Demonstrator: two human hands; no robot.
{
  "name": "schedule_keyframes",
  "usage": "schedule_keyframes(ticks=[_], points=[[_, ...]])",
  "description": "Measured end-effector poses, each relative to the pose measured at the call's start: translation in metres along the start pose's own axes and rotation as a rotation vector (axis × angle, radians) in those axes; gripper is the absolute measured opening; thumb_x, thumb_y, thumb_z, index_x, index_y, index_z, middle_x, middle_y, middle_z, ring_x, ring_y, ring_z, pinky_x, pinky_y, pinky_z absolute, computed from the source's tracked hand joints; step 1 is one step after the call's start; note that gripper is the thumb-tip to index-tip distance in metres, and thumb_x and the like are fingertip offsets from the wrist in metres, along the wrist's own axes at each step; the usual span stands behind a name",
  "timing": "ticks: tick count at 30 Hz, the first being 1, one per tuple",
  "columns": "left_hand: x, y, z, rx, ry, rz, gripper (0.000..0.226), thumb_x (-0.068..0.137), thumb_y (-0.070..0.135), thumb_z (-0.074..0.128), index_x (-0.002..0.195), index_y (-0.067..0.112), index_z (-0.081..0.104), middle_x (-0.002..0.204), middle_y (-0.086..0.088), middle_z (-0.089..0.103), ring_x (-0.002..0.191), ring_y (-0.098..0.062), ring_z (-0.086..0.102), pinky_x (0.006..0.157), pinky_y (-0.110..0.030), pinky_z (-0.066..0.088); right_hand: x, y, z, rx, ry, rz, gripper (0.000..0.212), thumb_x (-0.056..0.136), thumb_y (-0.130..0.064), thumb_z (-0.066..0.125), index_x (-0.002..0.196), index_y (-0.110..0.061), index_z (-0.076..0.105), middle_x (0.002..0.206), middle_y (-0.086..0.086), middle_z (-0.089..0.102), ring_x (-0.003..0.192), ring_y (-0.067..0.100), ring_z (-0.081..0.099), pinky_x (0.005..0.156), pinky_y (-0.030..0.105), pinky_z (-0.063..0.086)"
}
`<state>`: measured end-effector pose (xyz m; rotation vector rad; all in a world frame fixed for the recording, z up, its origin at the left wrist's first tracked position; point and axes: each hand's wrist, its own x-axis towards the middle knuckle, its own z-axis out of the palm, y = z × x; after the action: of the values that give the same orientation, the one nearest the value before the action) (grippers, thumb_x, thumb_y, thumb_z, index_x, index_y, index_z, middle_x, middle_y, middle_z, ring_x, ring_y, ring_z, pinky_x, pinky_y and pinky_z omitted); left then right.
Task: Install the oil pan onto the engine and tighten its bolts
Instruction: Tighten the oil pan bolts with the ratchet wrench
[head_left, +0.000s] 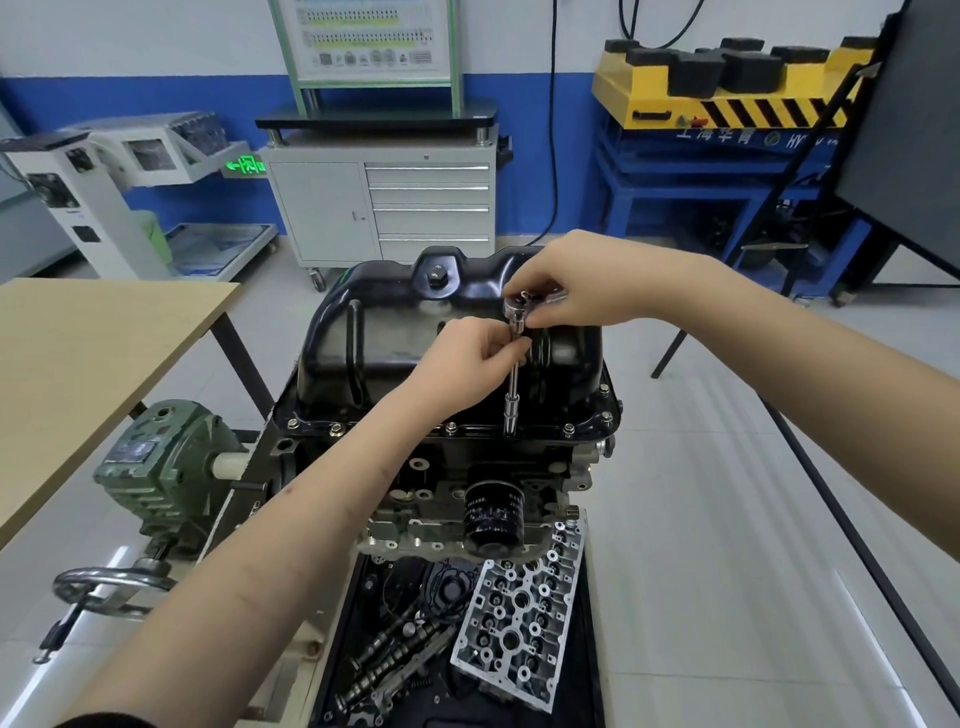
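- The oil pan sits inverted on the engine block, flange seated.
- The right hand grips the ratchet head; the left hand pinches the extension bar above the socket on a front flange bolt.
- Risk: a tilted extension may slip off or round the bolt.
- Count: one ratchet, about seven flange bolts visible near the front edge.

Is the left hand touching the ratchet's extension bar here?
Touching. The head view shows the left hand with its fingertips pinched round the upper part of the extension bar, just below the ratchet head that the right hand grips.
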<state>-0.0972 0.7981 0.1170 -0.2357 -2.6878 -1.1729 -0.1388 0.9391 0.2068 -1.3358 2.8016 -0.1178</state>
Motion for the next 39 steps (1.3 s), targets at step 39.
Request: schedule_keyframes(ticks=[39], points=[[-0.002,-0.008,0.013,-0.065,0.059,-0.021,0.014,0.083,0.021,0.067,0.074,0.011,0.064,0.070,-0.001,0.066,0.069,-0.015,0.061,0.069,-0.027,0.047,0.001,0.005,0.005,-0.059,0.093,0.144,0.046,0.076,-0.057,0.060,0.073,-0.011,0.060,0.064,0.000,0.057,0.063,0.018,0.051,0.052,0.027,0.037]])
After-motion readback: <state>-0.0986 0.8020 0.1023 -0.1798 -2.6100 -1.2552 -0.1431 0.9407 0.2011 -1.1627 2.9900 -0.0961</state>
